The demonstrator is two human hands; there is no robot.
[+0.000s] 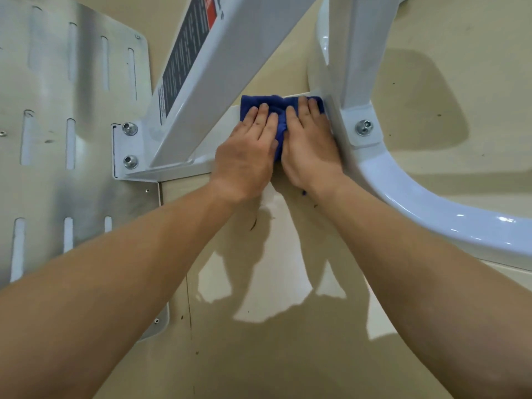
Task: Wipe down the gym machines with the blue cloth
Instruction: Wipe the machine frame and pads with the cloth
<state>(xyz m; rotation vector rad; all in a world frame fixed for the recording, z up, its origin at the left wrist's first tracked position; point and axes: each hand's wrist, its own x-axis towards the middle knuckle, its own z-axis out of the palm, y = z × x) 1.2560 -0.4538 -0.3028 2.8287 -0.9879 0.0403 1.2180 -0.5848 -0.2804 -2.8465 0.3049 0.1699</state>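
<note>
Both bare forearms reach down to the blue cloth point(280, 106). On it, the left hand point(247, 156) and right hand point(309, 148) lie flat (fingers extended, pressing rather than gripping), on a white base bar point(178, 168) between the slanted frame beam point(218, 67) and the curved tube point(431, 208).

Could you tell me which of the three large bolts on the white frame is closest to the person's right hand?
The lone bolt on the bracket right of the right hand. The other two sit stacked on the plate beyond the left hand.
</note>
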